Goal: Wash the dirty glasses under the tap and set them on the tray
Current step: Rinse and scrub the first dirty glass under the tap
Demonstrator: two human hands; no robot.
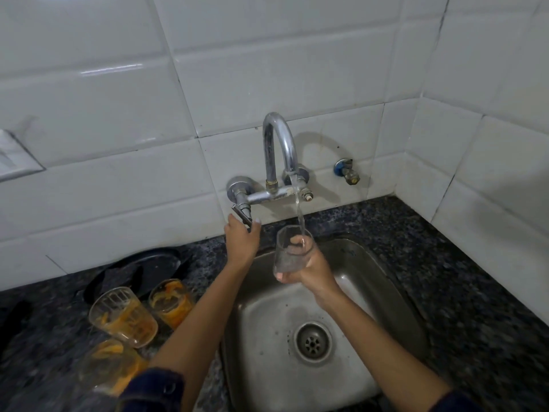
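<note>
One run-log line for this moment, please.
tap: running | left hand: on tap lever | right hand: holding glass under stream | tray: no glasses

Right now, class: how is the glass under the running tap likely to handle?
The glass is probably slippery, since water streams into it. It looks thin and clear, so likely fragile over the steel sink. The right hand grips it, so tipping seems unlikely.

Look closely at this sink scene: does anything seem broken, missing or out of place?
Yes. The tap's right valve has no handle, only a bare stem, while the left hand grips the handle on the other side. Otherwise nothing stands out: three dirty glasses stand upright, nothing spilled.
</note>
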